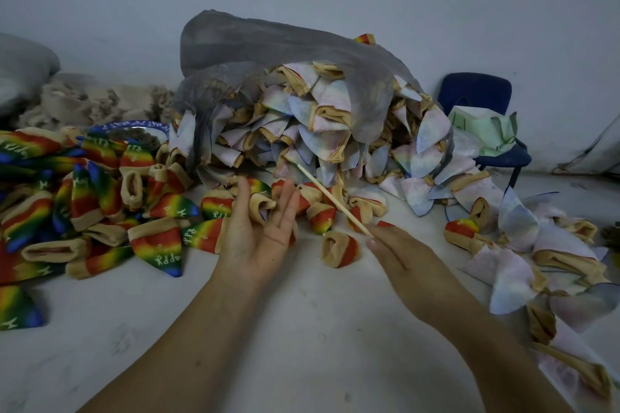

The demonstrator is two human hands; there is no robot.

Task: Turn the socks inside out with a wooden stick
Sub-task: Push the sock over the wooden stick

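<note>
Here, your left hand point(258, 235) is raised palm up with the fingers straight, holding nothing. Your right hand point(399, 255) pinches the near end of a thin wooden stick point(332, 199) at its fingertips. The stick slants away and leftward, and its far tip ends just beyond the left hand's fingertips, toward a grey bag point(268, 40) spilling pale socks point(322, 117) ahead of both hands. Between your hands, just under the stick's near end, a small sock point(339, 250) lies on the white surface point(302, 329), its beige cuff gaping open. A heap of rainbow socks point(100, 198) spreads to the left of your left hand, and more pale ones trail to the right of your right hand. The socks look light, soft and floppy, so one will likely sag unless you take it by the thicker ribbed cuff. The stick looks stiff but slender and may snap if bent hard, so a grip nearer its middle should push more steadily.
</note>
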